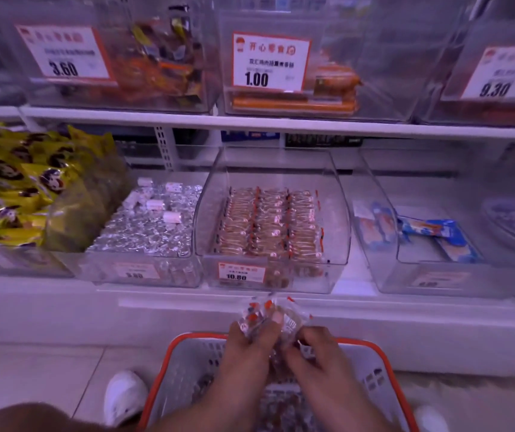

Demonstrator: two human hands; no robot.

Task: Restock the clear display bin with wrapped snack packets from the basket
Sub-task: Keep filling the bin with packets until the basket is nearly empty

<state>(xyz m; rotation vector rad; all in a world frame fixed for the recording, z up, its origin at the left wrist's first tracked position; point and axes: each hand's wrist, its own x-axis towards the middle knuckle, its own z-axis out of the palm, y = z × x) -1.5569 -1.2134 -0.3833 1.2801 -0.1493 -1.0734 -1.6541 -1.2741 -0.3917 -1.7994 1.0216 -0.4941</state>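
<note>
A clear display bin point(337, 213) on the lower shelf holds neat rows of brown wrapped snack packets point(270, 224); a 10.80 price tag is on its front. Below it, over the grey basket with an orange rim point(377, 353), both my hands grip one bunch of clear-wrapped snack packets point(273, 313) with red marks. My left hand point(250, 344) holds the bunch from the left, thumb across the wrappers. My right hand point(315, 347) pinches it from the right. More packets lie in the basket, mostly hidden by my forearms.
Neighbouring bins hold silver-wrapped sweets point(147, 226) on the left, yellow bags point(16, 188) at far left and blue packets point(437, 235) on the right. An upper shelf point(250, 120) with more bins overhangs. A white shoe point(125, 397) stands on the tiled floor beside the basket.
</note>
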